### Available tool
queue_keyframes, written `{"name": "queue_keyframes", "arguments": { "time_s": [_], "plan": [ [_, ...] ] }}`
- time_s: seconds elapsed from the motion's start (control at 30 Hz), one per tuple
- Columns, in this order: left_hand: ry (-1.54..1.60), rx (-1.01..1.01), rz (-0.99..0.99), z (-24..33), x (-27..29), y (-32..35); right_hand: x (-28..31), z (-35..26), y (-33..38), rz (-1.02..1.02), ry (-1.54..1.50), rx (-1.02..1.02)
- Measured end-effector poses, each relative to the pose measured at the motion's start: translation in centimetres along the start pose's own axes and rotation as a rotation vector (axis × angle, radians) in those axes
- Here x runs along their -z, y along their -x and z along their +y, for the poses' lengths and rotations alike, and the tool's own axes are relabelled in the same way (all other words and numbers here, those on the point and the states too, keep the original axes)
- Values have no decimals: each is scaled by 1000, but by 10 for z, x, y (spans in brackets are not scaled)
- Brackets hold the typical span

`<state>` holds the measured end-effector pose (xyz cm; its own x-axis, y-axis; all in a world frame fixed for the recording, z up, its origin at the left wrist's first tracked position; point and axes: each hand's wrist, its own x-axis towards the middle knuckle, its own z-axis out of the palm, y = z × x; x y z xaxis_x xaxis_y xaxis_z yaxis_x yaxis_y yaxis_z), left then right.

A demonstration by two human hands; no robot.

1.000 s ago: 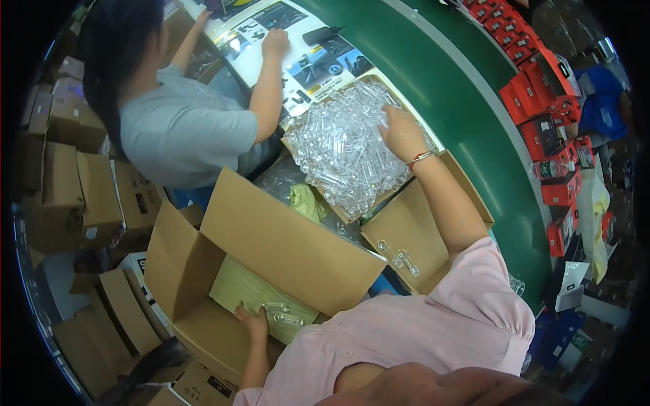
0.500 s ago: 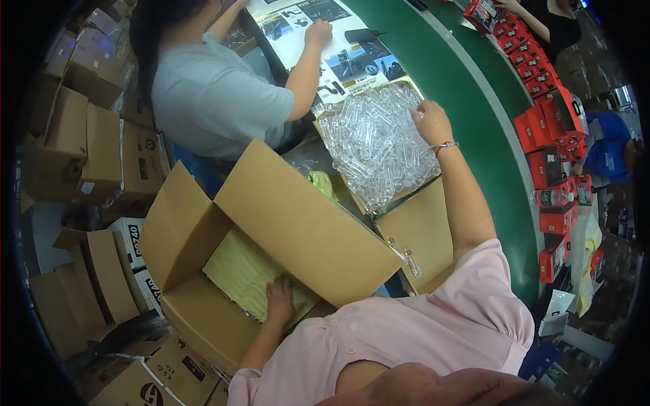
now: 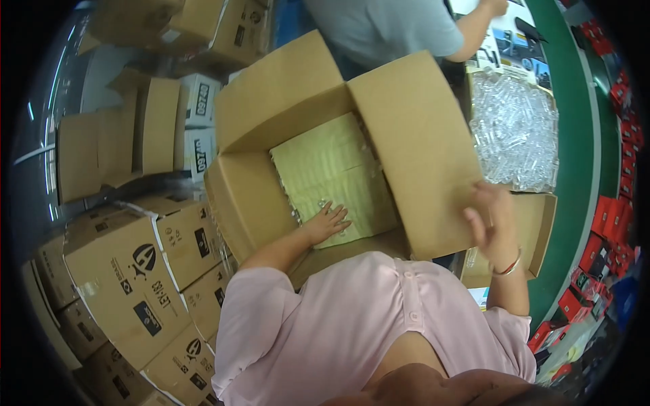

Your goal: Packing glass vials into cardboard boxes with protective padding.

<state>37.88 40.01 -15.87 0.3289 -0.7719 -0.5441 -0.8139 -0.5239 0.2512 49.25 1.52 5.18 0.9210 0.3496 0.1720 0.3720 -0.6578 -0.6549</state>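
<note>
Stacked cartons [image 3: 128, 284] are piled all down the left, and a green tabletop [image 3: 575, 149] is seen over on the right. One big open box [image 3: 247, 189] is parked in the middle, right flap [image 3: 420, 149] folded out, its floor mostly covered by a yellow-green sheet [image 3: 318, 162]. Clear plastic pieces [image 3: 511, 128] are heaped just past that flap. The left hand [image 3: 328, 223] is laid on the sheet, fingers spread; the right hand [image 3: 493, 223], a bit blurred, is held loosely uncurled by the flap.
</note>
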Motion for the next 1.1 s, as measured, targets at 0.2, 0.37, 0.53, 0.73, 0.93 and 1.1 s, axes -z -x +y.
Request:
{"name": "queue_keyframes", "arguments": {
  "time_s": [0.2,0.37,0.53,0.73,0.93,1.1],
  "plan": [
    [149,14,106,-23,-9,-12,-62,-25,12,-172,135,98],
    [375,90,74,-26,-19,-21,-79,-26,17,-161,210,73],
    [652,213,240,-22,-13,-18,-86,-21,23,-131,194,47],
    [1545,869,646,-53,41,-91,-89,-20,29,-107,194,24],
    [890,1004,829,-92,26,-168,-94,-21,21,-76,151,15],
    [825,920,905,-95,43,-169,-95,-12,27,-34,148,11]
  ]
}}
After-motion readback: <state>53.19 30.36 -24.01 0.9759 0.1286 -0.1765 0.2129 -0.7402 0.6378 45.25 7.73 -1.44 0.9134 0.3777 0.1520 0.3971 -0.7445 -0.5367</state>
